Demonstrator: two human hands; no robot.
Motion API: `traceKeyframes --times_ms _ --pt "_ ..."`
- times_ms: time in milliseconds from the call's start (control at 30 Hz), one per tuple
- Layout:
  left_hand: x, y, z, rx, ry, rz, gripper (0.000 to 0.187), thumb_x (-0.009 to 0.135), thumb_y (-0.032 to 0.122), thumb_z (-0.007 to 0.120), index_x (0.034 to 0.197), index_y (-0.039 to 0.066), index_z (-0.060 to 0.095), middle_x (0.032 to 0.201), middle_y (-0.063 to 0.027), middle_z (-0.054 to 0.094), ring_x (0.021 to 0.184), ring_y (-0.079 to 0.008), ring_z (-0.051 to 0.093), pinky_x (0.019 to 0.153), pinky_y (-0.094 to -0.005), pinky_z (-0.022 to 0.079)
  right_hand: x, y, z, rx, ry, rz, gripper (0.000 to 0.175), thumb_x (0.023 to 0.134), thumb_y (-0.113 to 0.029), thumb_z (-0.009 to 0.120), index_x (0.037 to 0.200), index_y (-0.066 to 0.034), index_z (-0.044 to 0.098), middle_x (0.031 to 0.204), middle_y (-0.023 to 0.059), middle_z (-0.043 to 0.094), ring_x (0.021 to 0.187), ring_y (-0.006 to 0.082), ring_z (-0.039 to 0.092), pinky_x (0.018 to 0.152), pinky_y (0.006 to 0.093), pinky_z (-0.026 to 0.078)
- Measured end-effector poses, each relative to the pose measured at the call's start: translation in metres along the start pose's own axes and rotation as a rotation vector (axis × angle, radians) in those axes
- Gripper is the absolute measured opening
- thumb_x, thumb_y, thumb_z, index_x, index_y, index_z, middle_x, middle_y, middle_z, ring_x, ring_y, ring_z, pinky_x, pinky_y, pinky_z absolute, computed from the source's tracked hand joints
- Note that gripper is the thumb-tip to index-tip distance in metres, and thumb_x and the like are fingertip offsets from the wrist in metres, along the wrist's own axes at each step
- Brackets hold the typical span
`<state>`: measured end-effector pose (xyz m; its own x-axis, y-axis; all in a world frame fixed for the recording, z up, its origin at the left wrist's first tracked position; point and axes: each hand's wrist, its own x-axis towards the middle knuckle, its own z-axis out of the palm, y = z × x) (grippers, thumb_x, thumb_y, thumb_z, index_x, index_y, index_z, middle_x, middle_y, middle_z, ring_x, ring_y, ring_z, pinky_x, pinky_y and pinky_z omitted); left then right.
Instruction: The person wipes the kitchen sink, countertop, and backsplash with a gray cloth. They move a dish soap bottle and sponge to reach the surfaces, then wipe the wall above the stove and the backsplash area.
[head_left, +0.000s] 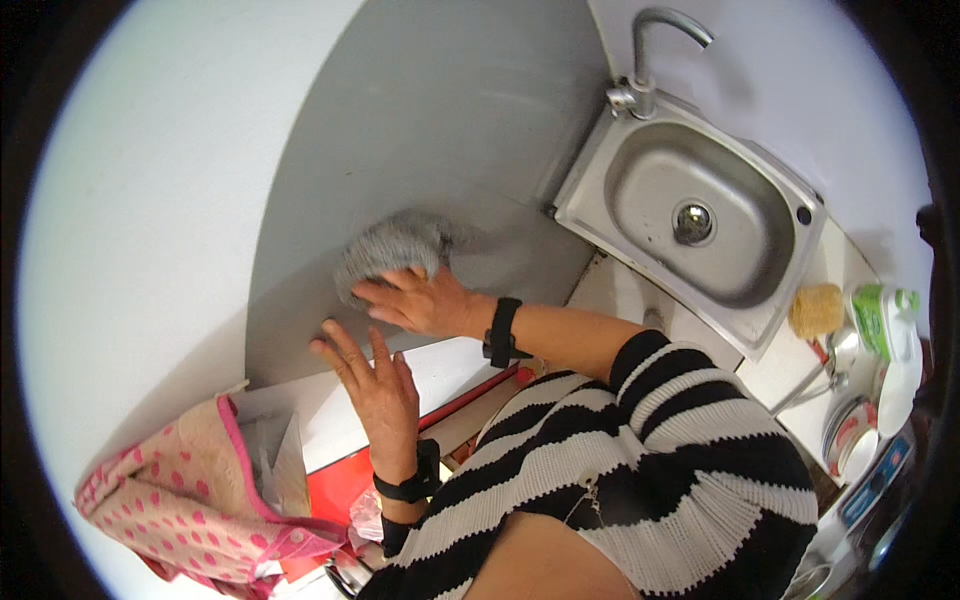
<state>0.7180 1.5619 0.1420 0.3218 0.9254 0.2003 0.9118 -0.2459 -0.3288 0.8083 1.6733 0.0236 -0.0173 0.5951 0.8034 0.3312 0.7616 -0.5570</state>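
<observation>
My right hand (427, 301) lies over a grey cloth (390, 251), fingers spread, pressing it against a grey smooth panel (450, 135) beside the sink. The cloth is bunched and slightly blurred. Below and to the left of it, my left hand (379, 390) is raised with its fingers apart and nothing in it. Its fingertips are close to the panel's lower part; whether they touch it is unclear. Both wrists wear black straps.
On the right is a stainless steel sink (630, 180) with a curved faucet (645, 60). Past it stand a yellowish sponge (816, 311), a green-and-white bottle (885, 322) and a glass jar (851, 439). A pink-dotted cloth (180, 495) hangs at lower left.
</observation>
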Motion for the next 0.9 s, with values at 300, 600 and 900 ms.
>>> traceKeyframes --times_ms 300,600,900 --pt "-0.001 -0.001 0.002 0.023 0.004 0.008 0.04 0.09 0.003 0.063 0.128 -0.007 0.055 0.158 -0.0349 0.014 0.146 -0.0582 0.007 0.114 -0.0606 0.032 -0.05 0.15 0.007 -0.068 0.511 0.849 0.058 0.104 -0.025 0.042 0.151 0.0042 0.027 0.156 0.0309 0.024 0.145 0.0473 0.022 0.119 0.0529 0.023" --pt "-0.001 -0.002 0.002 0.022 -0.008 0.017 0.041 0.09 0.004 0.064 0.129 -0.007 0.056 0.158 -0.0356 0.016 0.146 -0.0581 0.008 0.115 -0.0594 0.031 -0.027 0.217 -0.052 0.288 0.605 1.207 0.065 0.105 -0.035 0.033 0.156 0.0021 0.019 0.164 0.0231 0.012 0.151 0.0368 0.014 0.123 0.0438 0.013" --pt "-0.001 -0.004 0.0 0.04 0.004 0.013 0.042 0.089 0.005 0.065 0.128 -0.009 0.056 0.156 -0.0361 0.02 0.145 -0.0582 0.011 0.116 -0.0567 0.031 0.053 0.02 -0.029 -0.001 0.315 0.28 0.045 0.096 -0.016 0.057 0.14 -0.0075 0.052 0.149 0.0195 0.034 0.134 0.0388 0.033 0.113 0.0525 0.024"
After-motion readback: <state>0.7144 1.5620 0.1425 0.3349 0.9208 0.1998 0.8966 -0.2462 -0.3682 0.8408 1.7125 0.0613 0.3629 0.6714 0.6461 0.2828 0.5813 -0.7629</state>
